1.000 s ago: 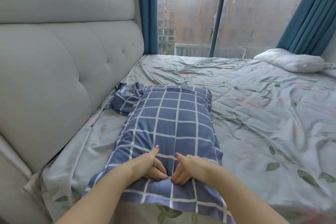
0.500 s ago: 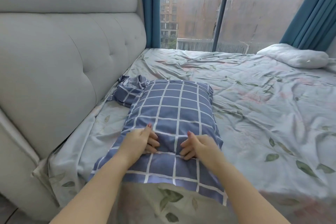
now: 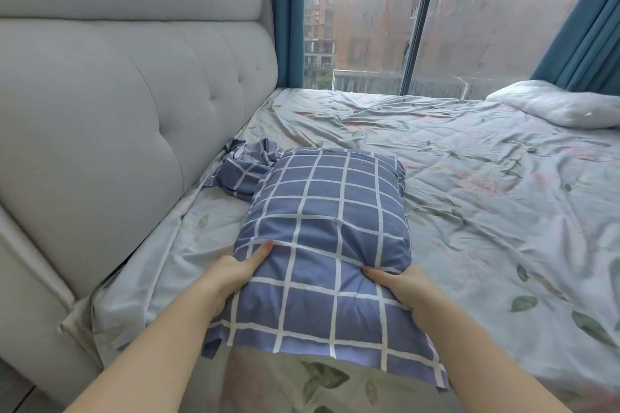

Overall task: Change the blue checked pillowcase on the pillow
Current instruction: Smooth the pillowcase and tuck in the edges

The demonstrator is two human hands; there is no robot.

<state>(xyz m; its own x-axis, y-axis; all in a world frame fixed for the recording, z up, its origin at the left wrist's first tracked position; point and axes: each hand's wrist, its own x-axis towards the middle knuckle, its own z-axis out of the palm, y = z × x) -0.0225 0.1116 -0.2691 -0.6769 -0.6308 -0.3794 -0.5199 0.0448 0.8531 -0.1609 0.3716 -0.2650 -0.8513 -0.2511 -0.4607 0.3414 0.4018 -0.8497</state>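
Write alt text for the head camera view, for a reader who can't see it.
A person's left hand and right hand grip the two sides of a stuffed blue checked pillowcase lying on a leaf-print bedsheet. Behind it a crumpled blue checked cloth lies beside a grey padded headboard, and a white pillow sits far right by the window.

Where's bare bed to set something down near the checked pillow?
Free: sheet right of the checked pillow, out to the white bedding; also the strip toward the window. Crowded: headboard side, where crumpled checked cloth lies.
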